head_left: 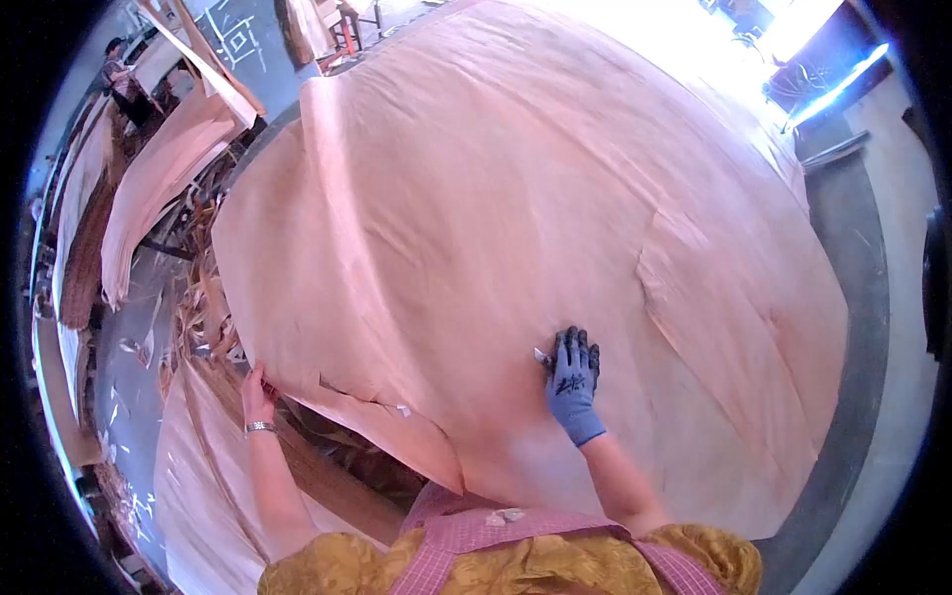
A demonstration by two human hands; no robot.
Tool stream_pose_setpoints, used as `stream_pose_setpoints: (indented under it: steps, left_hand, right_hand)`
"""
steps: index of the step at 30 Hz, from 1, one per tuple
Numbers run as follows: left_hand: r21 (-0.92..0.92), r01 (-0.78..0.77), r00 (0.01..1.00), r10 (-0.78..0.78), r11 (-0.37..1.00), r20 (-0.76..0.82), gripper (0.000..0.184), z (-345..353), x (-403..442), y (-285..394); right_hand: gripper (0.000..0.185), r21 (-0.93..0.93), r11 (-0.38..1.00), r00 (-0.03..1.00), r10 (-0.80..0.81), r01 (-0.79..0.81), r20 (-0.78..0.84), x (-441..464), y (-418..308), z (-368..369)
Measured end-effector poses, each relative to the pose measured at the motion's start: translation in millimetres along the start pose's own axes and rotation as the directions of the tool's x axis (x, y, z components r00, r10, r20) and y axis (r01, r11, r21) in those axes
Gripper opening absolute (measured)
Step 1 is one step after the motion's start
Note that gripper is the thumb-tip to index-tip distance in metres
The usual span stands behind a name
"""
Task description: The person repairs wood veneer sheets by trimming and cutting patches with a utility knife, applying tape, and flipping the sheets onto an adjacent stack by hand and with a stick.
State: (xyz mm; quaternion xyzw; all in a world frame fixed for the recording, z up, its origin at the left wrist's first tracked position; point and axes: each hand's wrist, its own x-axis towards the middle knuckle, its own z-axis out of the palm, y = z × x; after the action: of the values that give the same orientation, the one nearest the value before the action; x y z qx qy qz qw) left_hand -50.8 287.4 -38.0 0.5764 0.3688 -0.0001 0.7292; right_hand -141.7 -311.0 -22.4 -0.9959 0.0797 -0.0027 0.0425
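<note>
A broad, thin pinkish wood sheet [476, 218] spreads before me, with ripples and a raised fold on its left part. My left hand [259, 397], bare with a metal watch band at the wrist, has its fingers closed at the sheet's lower left edge. My right hand [572, 375], in a blue glove with black fingertips, lies flat on the sheet, fingers stretched out. A small white scrap [540, 355] shows beside its thumb. Near my left hand the sheet has a torn slit, and a flap [397, 428] hangs over a dark gap.
More thin sheets [171, 188] are stacked at the left, with brown scraps [203, 307] on the floor beside them. Another sheet [198, 476] lies at the lower left. A person [123, 84] stands at the far upper left. A bright light tube [843, 87] shines at the upper right.
</note>
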Motion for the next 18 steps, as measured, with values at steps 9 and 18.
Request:
stream_pose_setpoints:
  steps: [9, 18]
  left_hand:
    - [-0.042, -0.04, 0.996, 0.036, 0.998, -0.079, 0.03, -99, -32, -40]
    - [0.172, 0.319, 0.921, -0.263, 0.932, -0.286, 0.034, -210, -51, -28]
  right_hand:
    - [0.06, -0.028, 0.987, 0.986, -0.157, 0.158, 0.053, -48, -23, 1]
    - [0.056, 0.199, 0.936, 0.951, -0.306, 0.291, 0.049, -125, -76, 13]
